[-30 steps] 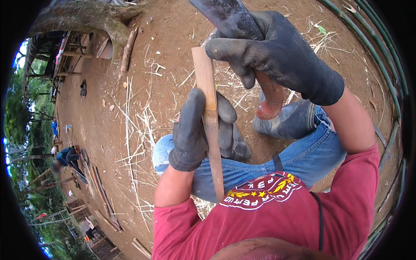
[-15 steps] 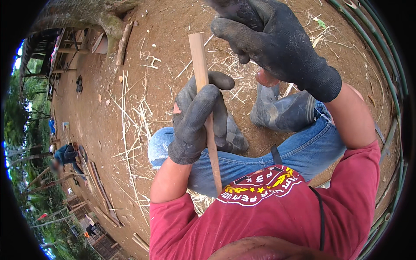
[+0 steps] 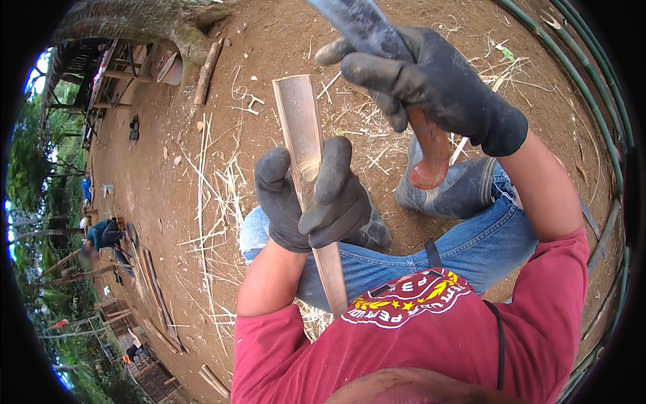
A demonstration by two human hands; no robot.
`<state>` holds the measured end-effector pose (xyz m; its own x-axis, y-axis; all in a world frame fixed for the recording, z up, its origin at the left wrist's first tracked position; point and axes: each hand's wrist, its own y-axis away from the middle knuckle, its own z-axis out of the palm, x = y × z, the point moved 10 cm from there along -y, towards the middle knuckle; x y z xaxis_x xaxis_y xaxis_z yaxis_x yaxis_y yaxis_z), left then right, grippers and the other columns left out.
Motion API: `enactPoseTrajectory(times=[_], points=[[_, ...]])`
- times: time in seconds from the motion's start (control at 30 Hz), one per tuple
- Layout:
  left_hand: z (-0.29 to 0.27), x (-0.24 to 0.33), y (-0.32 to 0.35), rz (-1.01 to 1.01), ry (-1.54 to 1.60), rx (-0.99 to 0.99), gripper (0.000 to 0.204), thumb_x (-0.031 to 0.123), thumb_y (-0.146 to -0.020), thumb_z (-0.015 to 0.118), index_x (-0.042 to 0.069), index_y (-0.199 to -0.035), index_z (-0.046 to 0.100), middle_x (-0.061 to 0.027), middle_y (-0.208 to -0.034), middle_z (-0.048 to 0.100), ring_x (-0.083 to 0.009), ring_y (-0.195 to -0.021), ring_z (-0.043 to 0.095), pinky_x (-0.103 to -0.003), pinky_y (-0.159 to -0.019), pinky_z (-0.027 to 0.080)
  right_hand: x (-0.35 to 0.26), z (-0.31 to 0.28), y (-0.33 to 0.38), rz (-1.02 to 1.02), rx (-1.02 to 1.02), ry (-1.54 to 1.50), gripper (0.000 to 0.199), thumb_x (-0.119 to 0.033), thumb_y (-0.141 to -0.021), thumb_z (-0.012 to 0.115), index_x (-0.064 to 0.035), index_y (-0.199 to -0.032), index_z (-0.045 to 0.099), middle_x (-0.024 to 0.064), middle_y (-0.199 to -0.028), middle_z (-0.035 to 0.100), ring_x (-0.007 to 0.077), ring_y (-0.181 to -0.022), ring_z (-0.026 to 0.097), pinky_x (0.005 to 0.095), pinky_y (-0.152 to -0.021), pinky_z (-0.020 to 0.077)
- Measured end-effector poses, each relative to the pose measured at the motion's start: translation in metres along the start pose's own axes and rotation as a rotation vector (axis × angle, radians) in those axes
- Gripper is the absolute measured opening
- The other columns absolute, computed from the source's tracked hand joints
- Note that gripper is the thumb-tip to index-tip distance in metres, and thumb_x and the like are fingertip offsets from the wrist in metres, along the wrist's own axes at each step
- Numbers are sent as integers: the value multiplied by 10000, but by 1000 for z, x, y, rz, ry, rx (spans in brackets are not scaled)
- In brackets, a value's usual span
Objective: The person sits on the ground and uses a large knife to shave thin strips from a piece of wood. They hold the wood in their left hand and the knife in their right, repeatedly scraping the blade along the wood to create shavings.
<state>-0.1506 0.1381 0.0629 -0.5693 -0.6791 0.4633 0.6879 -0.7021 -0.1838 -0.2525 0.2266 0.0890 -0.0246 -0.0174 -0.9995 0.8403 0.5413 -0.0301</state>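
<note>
In my gloved left hand [image 3: 313,192] is a split bamboo piece [image 3: 301,111], its hollow inner face turned up. Fingers and thumb close round its middle, and its lower end comes down near my shirt. My gloved right hand [image 3: 431,87] is wrapped round a machete, whose brown wooden handle [image 3: 431,148] comes out below the fist. The machete's grey blade [image 3: 360,23] points up and left and is cut off by the top of the picture. Blade and bamboo are apart.
Pale bamboo shavings [image 3: 212,195] litter the brown soil around my boots [image 3: 437,182]. Green bamboo poles [image 3: 585,74] curve along the right. A short log [image 3: 209,71] lies by a tree root [image 3: 195,44]. Far left, another person [image 3: 104,239] bends beside long poles [image 3: 158,296].
The bamboo has turned from its narrow edge to its hollow face, with my left fingers shifted round it. My right hand has lowered slightly and rotated, bringing the machete's blade and handle into view.
</note>
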Motion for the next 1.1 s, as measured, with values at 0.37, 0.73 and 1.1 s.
enactPoseTrajectory(times=[0.37,0.73,1.1], points=[[-6,-14,-3,-34,-17,69,508,574,-988,498,78,-891,548,8,-477,505,-114,-341,467,-233,-365,330,-8,14,8,-66,82,47,346,-327,-905,781,-28,-1066,717,14,-756,665,75,-585,609,248,-517,517],[-33,-5,-2,122,-372,343,417,395,-1069,412,22,-973,573,-38,-496,465,-161,-372,435,-254,-371,372,-42,8,19,-575,116,666,283,-273,-931,744,-15,-1046,729,26,-743,665,69,-563,603,248,-506,499],[-43,14,18,131,-884,722,389,399,-1052,464,29,-982,564,-56,-537,476,-160,-414,452,-281,-411,380,14,5,12,59,175,-59,327,-284,-977,673,38,-924,687,64,-699,642,120,-567,657,261,-524,534]])
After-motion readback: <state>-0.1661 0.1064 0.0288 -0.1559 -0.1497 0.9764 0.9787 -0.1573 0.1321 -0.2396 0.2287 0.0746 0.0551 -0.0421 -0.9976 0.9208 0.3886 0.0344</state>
